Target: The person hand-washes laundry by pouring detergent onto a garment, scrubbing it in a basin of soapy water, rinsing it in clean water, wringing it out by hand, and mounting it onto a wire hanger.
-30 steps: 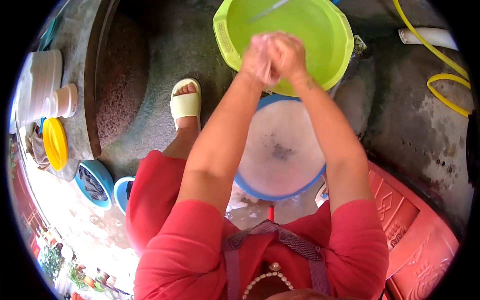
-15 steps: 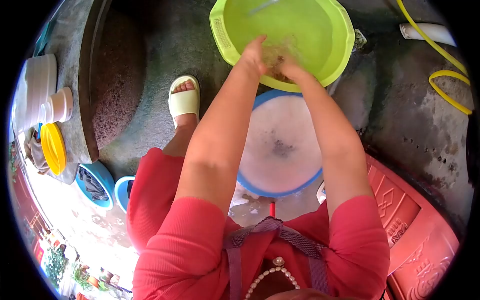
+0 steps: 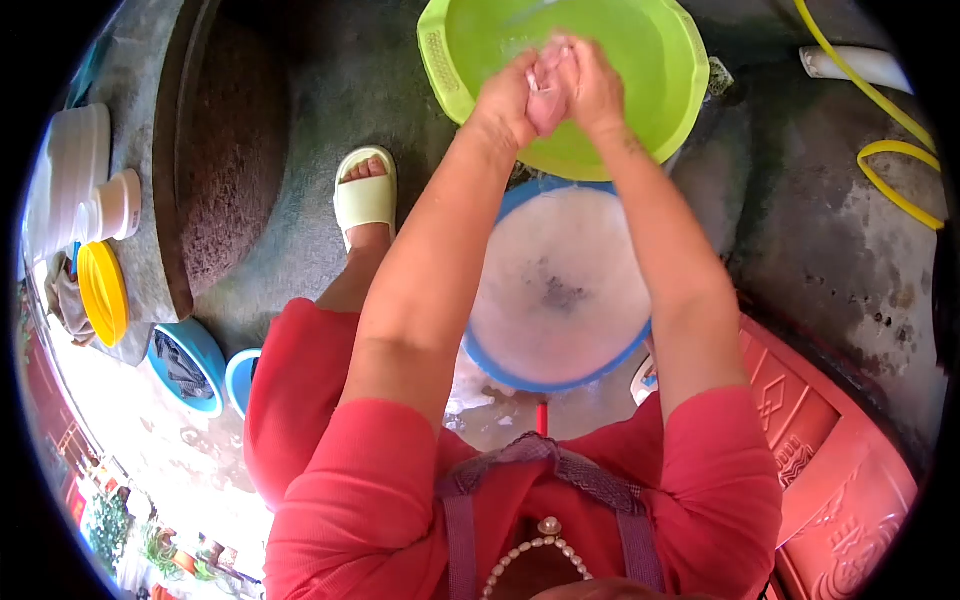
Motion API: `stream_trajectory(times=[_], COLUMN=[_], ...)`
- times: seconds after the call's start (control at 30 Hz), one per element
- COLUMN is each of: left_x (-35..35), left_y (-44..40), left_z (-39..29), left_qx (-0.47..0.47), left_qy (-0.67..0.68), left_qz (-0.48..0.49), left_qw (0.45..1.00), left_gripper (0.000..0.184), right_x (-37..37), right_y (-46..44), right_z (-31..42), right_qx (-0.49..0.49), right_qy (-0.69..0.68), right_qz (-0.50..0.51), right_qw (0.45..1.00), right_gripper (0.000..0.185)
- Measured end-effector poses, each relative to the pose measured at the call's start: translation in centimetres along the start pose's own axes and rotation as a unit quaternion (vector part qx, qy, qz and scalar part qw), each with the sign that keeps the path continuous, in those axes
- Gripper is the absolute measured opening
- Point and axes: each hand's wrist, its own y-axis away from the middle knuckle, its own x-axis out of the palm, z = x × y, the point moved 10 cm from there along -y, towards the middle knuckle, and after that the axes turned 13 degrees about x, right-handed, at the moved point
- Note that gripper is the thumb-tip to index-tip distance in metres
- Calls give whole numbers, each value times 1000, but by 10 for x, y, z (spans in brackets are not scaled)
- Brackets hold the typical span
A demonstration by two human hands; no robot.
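Observation:
My left hand (image 3: 506,103) and my right hand (image 3: 597,92) are pressed together above the near part of a lime-green basin (image 3: 440,62) of water. Between them they squeeze a small, wet, pinkish piece of cloth (image 3: 546,106). Its exact kind cannot be made out, as the fingers cover most of it. Closer to me, below my wrists, stands a blue basin (image 3: 560,385) of cloudy, sudsy water with a dark patch in the middle.
Light blue tubs (image 3: 211,372) with dark cloth stand at the left. A yellow round item (image 3: 103,294) and pale containers (image 3: 120,205) sit on a stone ledge (image 3: 165,250). On the right are a yellow hose (image 3: 890,105), a white pipe (image 3: 845,64) and a red patterned panel (image 3: 850,470).
Both hands have risen out of the green basin's water and come together, bringing up the pinkish cloth between them. The basins remain in nearly the same place.

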Motion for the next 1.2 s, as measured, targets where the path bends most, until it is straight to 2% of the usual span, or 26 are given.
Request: stream_trajectory(times=[0.03, 0.07, 0.1, 0.13, 0.17, 0.2, 0.23, 0.3, 0.37, 0.43, 0.5, 0.53, 0.57, 0.63, 0.7, 0.73, 0.77, 0.83, 0.9, 0.93, 0.97, 1.0, 1.07, 1.1, 1.17, 1.2], left_x=[0, 8, 3, 3, 6, 10, 14, 13, 21, 30, 32, 30, 30, 38, 46, 44, 40, 20, 32, 36, 23, 17, 5, 0, 10, 16], left_y=[7, 17, 15, 13, 8, 4, 7, 20, 29, 31, 33, 33, 31, 26, 17, 2, -3, 3, 3, 6, 21, 19, 14, 21, -2, -9], left_z=[19, 37, 40, 51, 65, 72, 74, 73, 53, 40, 36, 43, 53, 65, 61, 52, 44, 22, 39, 46, 38, 35, 30, 30, 34, 38], left_qx=[-103, -196, -165, -160, -156, -153, -173, -213, -235, -254, -273, -293, -314, -321, -286, -156, -20, 76, -75, -149, -211, -189, -144, -184, -128, -100], left_qy=[249, 476, 432, 461, 492, 522, 492, 424, 499, 538, 541, 531, 521, 543, 603, 621, 626, 673, 636, 612, 494, 495, 499, 454, 539, 577], left_qz=[-103, -201, -179, -184, -187, -189, -191, -196, -180, -162, -154, -172, -189, -179, -123, -75, -28, -76, -121, -145, -221, -224, -220, -230, -148, -108], left_qw=[957, 834, 869, 853, 836, 817, 831, 858, 815, 788, 780, 776, 771, 755, 734, 764, 779, 732, 758, 763, 814, 818, 826, 841, 820, 803], left_gripper=[28, 28, 39, 42, 47, 52, 56, 64, 69, 70, 68, 65, 63, 54, 39, 32, 26, 12, 25, 31, 40, 44, 51, 60, 66, 71], right_x=[9, 4, 4, 4, 27, 60, 99, 122, 93, 92, 95, 98, 98, 42, 2, -9, -13, -15, -6, -3, 9, 16, 2, -7, 28, 45], right_y=[-12, -12, -5, 4, 7, 9, 18, 34, 42, 33, 31, 33, 36, 46, 59, 61, 57, 53, 38, 25, 3, -7, -15, -17, -12, -3], right_z=[-31, -61, -93, -125, -142, -154, -168, -154, -99, -98, -88, -80, -70, 8, 65, 83, 91, 91, 54, 33, 0, -34, -73, -85, -88, -84], right_qx=[83, 170, 252, 331, 308, 207, 105, 5, 11, 49, 136, 201, 257, 241, 171, 133, 82, -17, -94, -130, -46, 43, 139, 184, 159, 130], right_qy=[88, 94, 101, 108, 188, 240, 287, 340, 366, 382, 194, -8, -208, -402, -468, -500, -465, -356, -165, -47, 41, 131, 248, 305, 190, 204], right_qz=[32, 9, -16, -42, 36, 89, 143, 234, 310, 236, 267, 323, 364, 355, 367, 372, 344, 270, 147, 76, 108, 141, 95, 70, 182, 230], right_qw=[992, 981, 962, 936, 932, 944, 941, 911, 878, 892, 934, 925, 871, 809, 785, 771, 812, 895, 971, 988, 992, 980, 954, 932, 952, 943], right_gripper=[47, 53, 59, 65, 78, 73, 69, 65, 67, 52, 37, 29, 21, 11, 9, 8, 8, 8, 10, 12, 19, 26, 37, 42, 52, 56])
